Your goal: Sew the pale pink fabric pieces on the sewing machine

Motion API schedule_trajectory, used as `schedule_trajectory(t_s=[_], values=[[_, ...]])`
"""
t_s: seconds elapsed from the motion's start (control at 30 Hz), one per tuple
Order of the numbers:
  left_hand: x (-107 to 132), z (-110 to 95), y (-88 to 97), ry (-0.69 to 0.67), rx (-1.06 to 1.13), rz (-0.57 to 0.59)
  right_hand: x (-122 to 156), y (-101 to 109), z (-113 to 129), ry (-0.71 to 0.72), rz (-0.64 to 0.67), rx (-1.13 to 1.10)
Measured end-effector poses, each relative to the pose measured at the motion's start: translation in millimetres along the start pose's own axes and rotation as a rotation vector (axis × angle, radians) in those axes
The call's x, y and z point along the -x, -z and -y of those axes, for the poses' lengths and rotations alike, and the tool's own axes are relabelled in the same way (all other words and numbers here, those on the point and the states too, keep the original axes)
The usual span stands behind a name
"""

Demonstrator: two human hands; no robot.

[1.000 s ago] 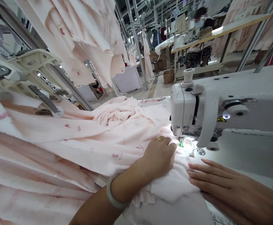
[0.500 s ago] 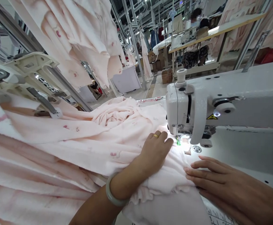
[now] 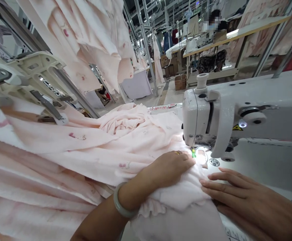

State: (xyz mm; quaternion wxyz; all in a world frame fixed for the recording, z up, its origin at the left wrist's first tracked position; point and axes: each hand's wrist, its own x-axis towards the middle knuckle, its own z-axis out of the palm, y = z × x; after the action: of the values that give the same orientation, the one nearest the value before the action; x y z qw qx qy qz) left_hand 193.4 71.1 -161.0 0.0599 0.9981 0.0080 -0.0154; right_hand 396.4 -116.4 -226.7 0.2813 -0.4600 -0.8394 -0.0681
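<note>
A pale pink fabric (image 3: 116, 147) with small red prints lies bunched across the table and over my lap. My left hand (image 3: 169, 167), with a gold ring and a grey-green bangle on the wrist, lies flat on the fabric, fingertips just left of the presser foot (image 3: 193, 153). Flat on the fabric's right edge rests my right hand (image 3: 236, 194), fingers stretched out and together, in front of the needle. The white sewing machine (image 3: 236, 110) stands over both hands, its lamp lighting the cloth at the needle.
More pink fabric pieces (image 3: 90, 40) hang from an overhead rail at upper left. A cream plastic hanger clamp (image 3: 35, 77) sits at left. Another person (image 3: 211, 43) sits at a far table beyond the aisle. A ruler strip (image 3: 233, 232) marks the table edge.
My left hand has slid a little forward toward the presser foot and flattened on the fabric. My right hand has stayed flat at the fabric's edge. The view shifted slightly.
</note>
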Motion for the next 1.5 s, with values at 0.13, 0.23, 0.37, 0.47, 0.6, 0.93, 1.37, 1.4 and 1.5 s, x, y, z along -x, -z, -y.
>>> schedule_trajectory(t_s=[0.13,0.23,0.37,0.47,0.6,0.93,1.37,1.4,1.5], values=[[-12.9,9.8,11.2,0.027,-0.035,0.077,-9.2,3.7,-2.5,-0.001,0.027,0.114],[-19.2,9.5,24.3,0.051,-0.042,0.112,-16.0,7.6,-1.5,-0.016,0.017,0.105],[-9.8,-4.9,37.9,0.065,-0.042,0.062,-18.1,10.4,-0.1,-0.019,-0.008,0.118],[7.4,-18.4,36.5,0.004,0.03,0.032,-18.7,13.9,-0.4,-0.01,-0.072,0.12],[25.7,-31.1,23.3,0.092,0.091,0.029,-23.8,20.3,0.3,-0.061,-0.156,0.048],[28.5,-30.1,15.7,0.468,0.437,-0.274,-32.7,7.1,10.3,0.075,-0.144,0.195],[-0.2,7.8,-0.4,0.223,0.12,-0.082,-26.8,3.4,2.9,-0.11,-0.127,-0.019],[-1.7,6.8,5.3,0.257,0.148,-0.061,-24.9,0.8,0.6,-0.136,-0.118,-0.036],[-2.5,0.0,19.1,0.363,0.272,-0.075,-22.1,-5.8,-4.8,-0.191,-0.076,-0.07]])
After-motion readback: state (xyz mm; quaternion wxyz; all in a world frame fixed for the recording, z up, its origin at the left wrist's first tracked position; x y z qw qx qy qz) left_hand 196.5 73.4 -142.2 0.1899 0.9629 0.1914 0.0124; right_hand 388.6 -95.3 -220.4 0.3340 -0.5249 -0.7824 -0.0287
